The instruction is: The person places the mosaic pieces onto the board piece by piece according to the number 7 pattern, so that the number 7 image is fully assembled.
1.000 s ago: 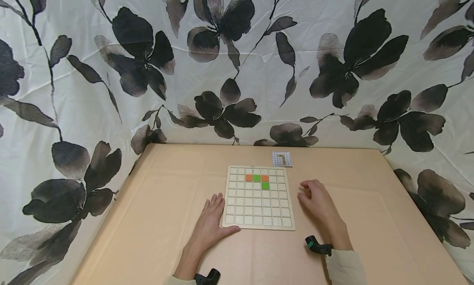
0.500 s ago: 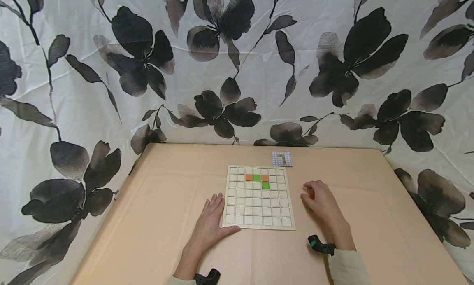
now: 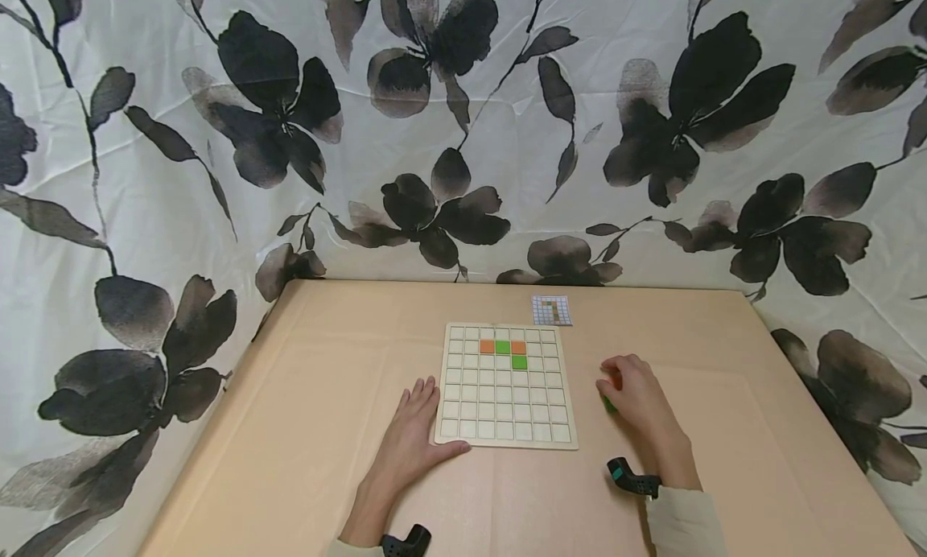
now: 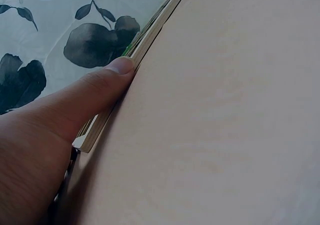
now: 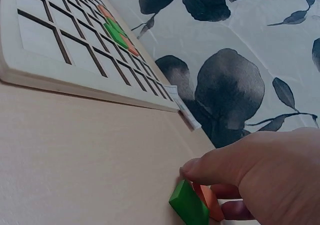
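A pale wooden grid board point(image 3: 498, 421) lies on the table, with orange tiles point(image 3: 487, 348) and green tiles point(image 3: 519, 363) in a few of its upper squares. My left hand point(image 3: 411, 436) rests at the board's lower left corner, fingers straight along the left side. Its thumb point(image 4: 102, 85) lies across the front edge in the left wrist view. To the right of the board, low over the table, my right hand point(image 3: 640, 396) pinches a green square tile point(image 5: 189, 203) and an orange tile point(image 5: 210, 202) between thumb and curled fingers. Part of the orange tile is hidden by the fingers.
A small printed grid card point(image 3: 551, 311) lies just behind the board's far right corner. The light wooden table point(image 3: 753, 412) ends at a floral cloth point(image 3: 536, 154) hanging behind it. Both wrists wear a black device point(image 3: 633, 478).
My right hand has drawn slightly to the right, away from the board, and a green tile now shows below its thumb. The left hand and the board have stayed in place.
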The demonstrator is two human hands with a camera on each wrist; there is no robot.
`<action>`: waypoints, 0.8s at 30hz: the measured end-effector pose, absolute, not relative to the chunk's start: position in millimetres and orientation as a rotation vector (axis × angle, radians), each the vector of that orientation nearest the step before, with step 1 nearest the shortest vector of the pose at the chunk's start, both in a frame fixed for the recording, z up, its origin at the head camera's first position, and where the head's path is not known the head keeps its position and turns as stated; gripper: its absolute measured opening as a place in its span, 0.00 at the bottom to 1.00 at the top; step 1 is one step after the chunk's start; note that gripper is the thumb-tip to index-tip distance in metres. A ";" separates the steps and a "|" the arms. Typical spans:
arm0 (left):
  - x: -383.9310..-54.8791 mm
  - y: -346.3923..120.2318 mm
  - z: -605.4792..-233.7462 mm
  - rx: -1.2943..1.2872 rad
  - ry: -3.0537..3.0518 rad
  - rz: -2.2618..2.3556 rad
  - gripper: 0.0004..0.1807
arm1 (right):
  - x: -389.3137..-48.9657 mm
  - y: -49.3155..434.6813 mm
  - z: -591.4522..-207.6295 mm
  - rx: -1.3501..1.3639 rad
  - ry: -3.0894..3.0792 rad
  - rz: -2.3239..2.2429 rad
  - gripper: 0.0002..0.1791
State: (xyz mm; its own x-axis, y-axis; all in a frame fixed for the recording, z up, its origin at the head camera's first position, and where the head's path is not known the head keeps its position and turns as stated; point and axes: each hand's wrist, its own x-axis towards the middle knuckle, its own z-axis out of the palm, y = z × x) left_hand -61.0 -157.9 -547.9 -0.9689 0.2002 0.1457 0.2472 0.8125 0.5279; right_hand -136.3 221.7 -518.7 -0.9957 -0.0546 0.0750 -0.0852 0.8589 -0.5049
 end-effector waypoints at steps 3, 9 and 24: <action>-61.0 -158.1 -547.9 -0.359 -2.913 -0.865 0.61 | -136.0 223.0 -519.3 0.105 -2.979 0.813 0.21; -61.4 -158.2 -548.5 -0.366 -2.915 -0.850 0.61 | -133.7 227.5 -518.6 0.090 -2.988 0.833 0.21; -61.3 -158.6 -547.1 -0.367 -2.909 -0.862 0.61 | -131.3 228.0 -514.0 0.052 -3.023 0.840 0.19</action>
